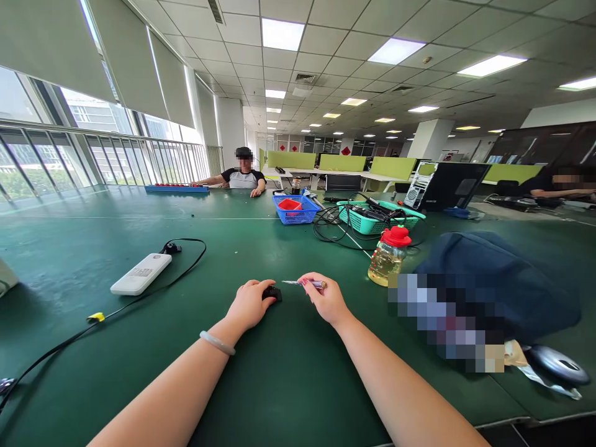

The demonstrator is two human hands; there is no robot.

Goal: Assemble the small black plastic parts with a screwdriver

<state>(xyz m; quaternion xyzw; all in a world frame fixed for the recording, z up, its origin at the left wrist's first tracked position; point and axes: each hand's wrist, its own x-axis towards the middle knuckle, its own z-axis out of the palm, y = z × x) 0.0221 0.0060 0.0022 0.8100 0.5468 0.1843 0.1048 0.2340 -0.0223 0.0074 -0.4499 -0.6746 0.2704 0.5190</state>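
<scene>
My left hand point(249, 302) rests on the green table point(139, 347), fingers curled around a small black object point(272, 293) that it pins to the surface. My right hand point(326, 299) pinches a slim screwdriver-like tool point(305, 283) with a pinkish clear handle, its metal tip pointing left just above the black object. A pale bangle sits on my left wrist.
A white power bank point(141, 274) with a black cable point(186, 267) lies to the left. A bottle with a red cap point(388, 254) and a dark blue bag point(493, 279) stand right. Blue point(295, 211) and green point(372, 218) baskets sit farther back. A person point(242, 177) sits at the far end.
</scene>
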